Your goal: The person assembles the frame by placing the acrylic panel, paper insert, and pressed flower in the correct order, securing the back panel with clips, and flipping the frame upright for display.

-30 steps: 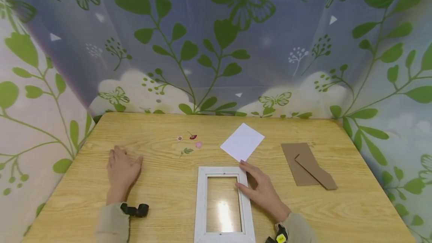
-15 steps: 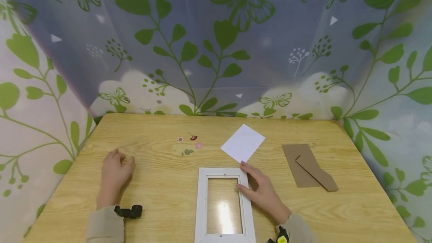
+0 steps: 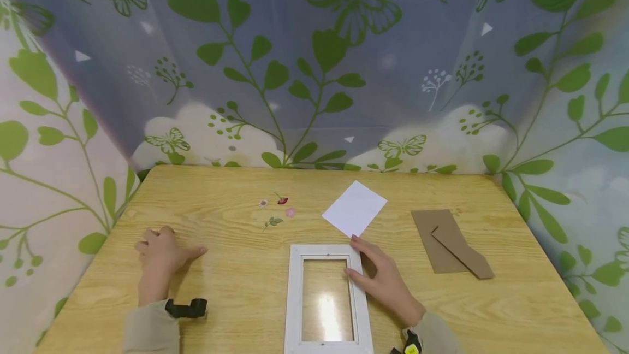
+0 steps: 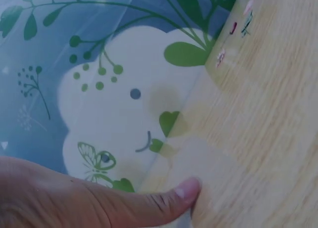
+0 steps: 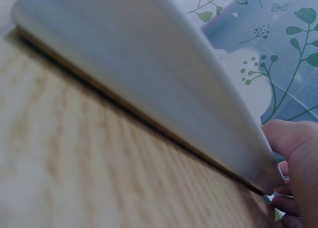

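Note:
A white picture frame [image 3: 295, 299] with a bare opening lies on the table at the front centre. My right hand [image 3: 388, 283] grips its upper right side, thumb at the inner edge and a finger at the outer corner. In the right wrist view the frame's side [image 5: 149, 74] fills much of the picture. My left hand [image 3: 162, 253] is low over the table on the left, fingers bent and spread, thumb stretched out to the right. By the thumb [image 4: 169, 203] a faint see-through patch with a curved edge shows; I cannot tell whether the hand holds it.
Behind the frame lies white paper [image 3: 355, 208]. A small daisy [image 3: 263, 203], red flower [image 3: 282, 200], pink flower [image 3: 291, 212] and leaf sprig [image 3: 273, 222] lie at centre left. A brown backing board [image 3: 437, 223] with stand leg [image 3: 464, 253] is at right. Patterned cloth [image 3: 295, 97] surrounds the table.
My left hand has drawn back and slightly left. Its fingers came closer together, then spread with the thumb stretched out. The right hand and the frame stay put.

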Available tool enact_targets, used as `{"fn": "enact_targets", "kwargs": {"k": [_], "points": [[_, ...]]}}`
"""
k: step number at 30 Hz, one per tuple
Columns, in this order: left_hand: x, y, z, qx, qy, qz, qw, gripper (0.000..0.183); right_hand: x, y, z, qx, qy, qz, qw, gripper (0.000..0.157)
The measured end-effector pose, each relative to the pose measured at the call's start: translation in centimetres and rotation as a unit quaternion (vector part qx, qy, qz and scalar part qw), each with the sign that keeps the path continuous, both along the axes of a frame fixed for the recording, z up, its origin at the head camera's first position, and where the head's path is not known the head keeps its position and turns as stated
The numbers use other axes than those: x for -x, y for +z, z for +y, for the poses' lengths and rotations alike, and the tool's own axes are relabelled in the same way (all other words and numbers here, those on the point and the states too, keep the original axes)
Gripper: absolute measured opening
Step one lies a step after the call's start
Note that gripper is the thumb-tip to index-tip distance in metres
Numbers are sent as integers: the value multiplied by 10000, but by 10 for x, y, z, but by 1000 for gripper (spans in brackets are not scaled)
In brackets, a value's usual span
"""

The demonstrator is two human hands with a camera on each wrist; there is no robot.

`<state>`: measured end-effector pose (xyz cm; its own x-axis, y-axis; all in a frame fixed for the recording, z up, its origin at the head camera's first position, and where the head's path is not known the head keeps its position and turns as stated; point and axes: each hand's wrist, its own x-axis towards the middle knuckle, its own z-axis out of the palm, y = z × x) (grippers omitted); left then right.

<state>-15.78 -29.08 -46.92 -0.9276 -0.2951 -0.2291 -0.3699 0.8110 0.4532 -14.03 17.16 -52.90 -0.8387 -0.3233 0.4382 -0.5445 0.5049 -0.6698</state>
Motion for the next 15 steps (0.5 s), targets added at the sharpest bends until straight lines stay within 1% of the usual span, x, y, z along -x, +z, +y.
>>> {"fn": "enact_targets", "kwargs": {"k": [3, 7, 9, 11, 15], "points": [[-2, 9, 2, 132, 130, -390, 9991, 107, 0, 0, 0, -31, -2, -6, 10000, 60], [-3, 16, 4, 213, 184, -700, 9972, 95, -1, 0, -1, -25, 16, 24, 10000, 60], [-4, 18, 4, 232, 151, -809, 9963, 91, 0, 0, -1, -17, 34, 33, 10000, 61], [-5, 20, 4, 223, 105, -907, 9956, 91, 0, 0, -2, 1, 42, 65, 10000, 61], [-5, 21, 2, 356, -83, -951, 9948, 90, 2, -1, -1, 37, 64, 157, 9998, 61]]}}
